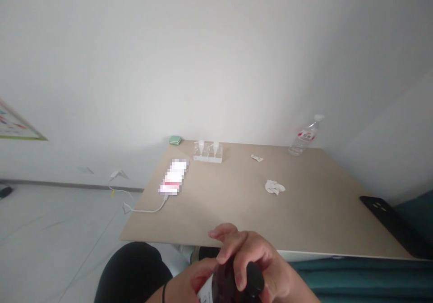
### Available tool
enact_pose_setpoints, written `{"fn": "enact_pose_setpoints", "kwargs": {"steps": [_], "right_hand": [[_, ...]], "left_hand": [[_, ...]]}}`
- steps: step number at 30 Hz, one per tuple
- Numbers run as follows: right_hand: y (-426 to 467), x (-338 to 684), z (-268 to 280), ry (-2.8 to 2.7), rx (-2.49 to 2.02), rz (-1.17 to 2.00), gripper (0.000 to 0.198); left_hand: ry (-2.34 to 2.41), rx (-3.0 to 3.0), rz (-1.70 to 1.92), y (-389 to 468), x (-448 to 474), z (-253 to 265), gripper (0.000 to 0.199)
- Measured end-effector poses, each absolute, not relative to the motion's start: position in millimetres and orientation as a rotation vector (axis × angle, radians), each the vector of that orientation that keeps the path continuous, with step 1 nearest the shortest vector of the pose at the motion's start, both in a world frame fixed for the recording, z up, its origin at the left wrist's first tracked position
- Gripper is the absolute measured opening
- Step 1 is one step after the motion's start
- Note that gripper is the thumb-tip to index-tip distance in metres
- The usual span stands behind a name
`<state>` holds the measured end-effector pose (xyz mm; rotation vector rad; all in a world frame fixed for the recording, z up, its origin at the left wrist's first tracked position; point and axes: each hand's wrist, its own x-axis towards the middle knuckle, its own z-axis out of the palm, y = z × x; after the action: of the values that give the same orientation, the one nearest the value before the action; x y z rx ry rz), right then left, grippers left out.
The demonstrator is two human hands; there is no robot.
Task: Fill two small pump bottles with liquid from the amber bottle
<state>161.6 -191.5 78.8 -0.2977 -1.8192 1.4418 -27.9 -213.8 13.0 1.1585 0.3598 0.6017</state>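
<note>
A dark brown bottle (pixel 223 279) with a black cap (pixel 254 279) and a white label is tilted at the bottom of the head view, in front of the table's near edge. Around its lower body wraps my left hand (pixel 204 269), mostly hidden behind the bottle, with a dark band on the wrist. My right hand (pixel 255 253) grips the top of the bottle from above, its fingers curled over the shoulder beside the cap. The bottle's lower end is cut off by the frame.
On the table (pixel 216 213) lie a phone (pixel 174 176) with a white cable (pixel 149 211), crumpled tissue (pixel 274 187) and a smaller scrap (pixel 257 158). Behind stand a green case (pixel 175 140), two clear pump bottles (pixel 208 153) and a water bottle (pixel 305 136). A black device (pixel 395 222) lies right.
</note>
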Motion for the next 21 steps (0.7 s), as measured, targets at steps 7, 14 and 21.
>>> {"fn": "enact_pose_setpoints", "kwargs": {"steps": [7, 14, 21], "right_hand": [[-142, 226, 60, -1.738, -1.146, 0.608, 0.035], [-83, 288, 13, -1.681, -1.852, 0.231, 0.034], [-106, 256, 21, -1.254, -1.499, 0.705, 0.038]], "left_hand": [[0.351, 0.683, 0.809, -216, -18, 24, 0.079], [0.446, 0.693, 0.954, -155, -14, 34, 0.054], [0.454, 0.732, 0.890, -132, 1, 42, 0.061]]}}
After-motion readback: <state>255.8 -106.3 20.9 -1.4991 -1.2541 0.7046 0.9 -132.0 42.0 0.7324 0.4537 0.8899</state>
